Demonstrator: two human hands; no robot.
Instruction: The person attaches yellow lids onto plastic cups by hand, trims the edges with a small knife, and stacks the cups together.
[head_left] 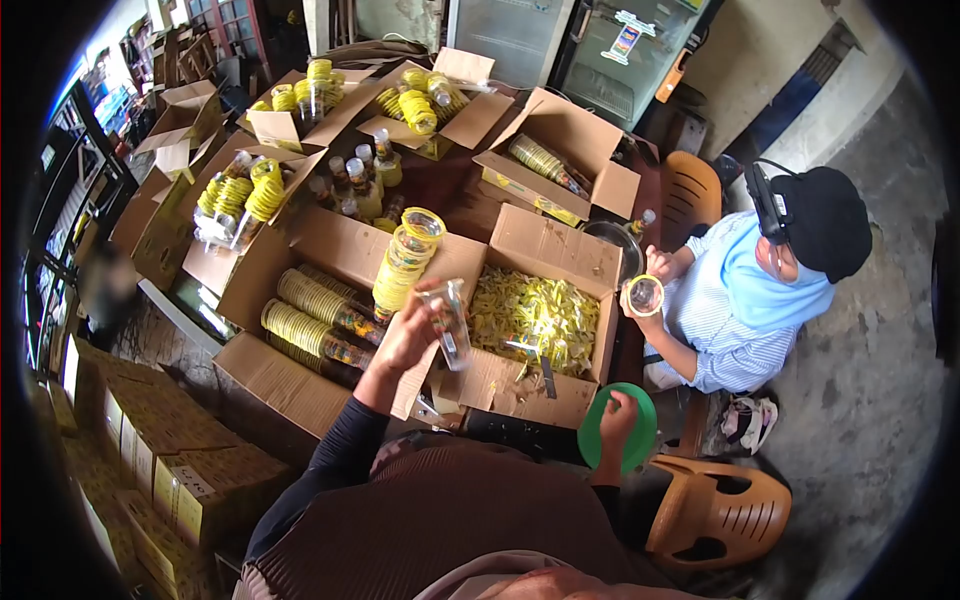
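Note:
My left hand is closed around a transparent plastic cup with a printed side, held tilted over the box edge. Just behind it rises a stack of yellow-rimmed cups. Over a green plastic dish, my right hand has its fingers curled; whatever they may pinch is too small to make out. Between my hands lies an open carton full of small yellow-green wrapped pieces. A knife rests on its front flap. Nested cups fill the carton at left.
At right a co-worker holds a yellow-rimmed cup. More open cartons with yellow-rimmed cups and several bottles stand farther back. Orange chairs flank the table; closed cartons stand at lower left.

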